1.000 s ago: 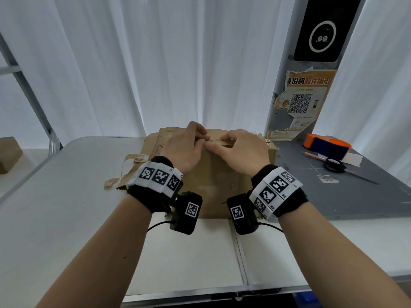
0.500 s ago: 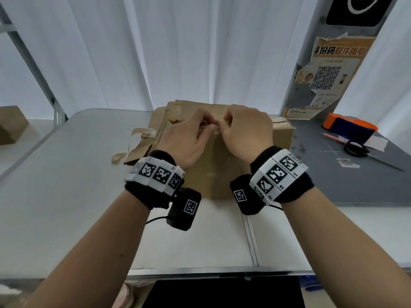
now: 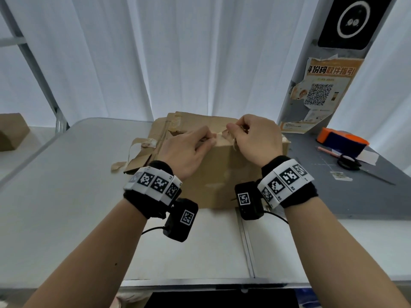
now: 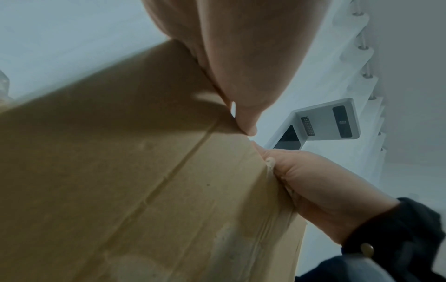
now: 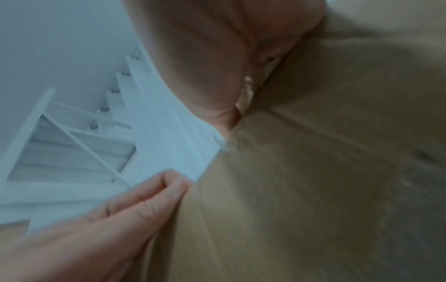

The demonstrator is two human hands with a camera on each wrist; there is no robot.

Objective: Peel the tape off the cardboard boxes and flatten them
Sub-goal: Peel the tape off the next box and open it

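A brown cardboard box [image 3: 222,174] stands on the white table [image 3: 66,207], straight ahead of me. My left hand [image 3: 210,141] grips its top front edge, fingers curled over the top and thumb on the front face [image 4: 120,171]. Just to the right, my right hand [image 3: 229,132] pinches a crumpled strip of brown tape [image 3: 224,136] lifted off the box top. The right wrist view shows the tape [image 5: 247,89] between thumb and finger, above the box wall [image 5: 313,190]. Both hands hide the seam under them.
Flattened cardboard [image 3: 151,150] with loose tape strips [image 3: 135,147] lies left of the box. On the grey mat [image 3: 333,196] to the right lie scissors [image 3: 349,163] and an orange and blue object [image 3: 342,141]. Another box [image 3: 11,132] sits far left. A pillar with a poster [image 3: 322,92] rises back right.
The hands, together at the middle of the top edge, have drawn apart. The right hand has moved right and up with the tape peeling off. The left hand stays on the edge.
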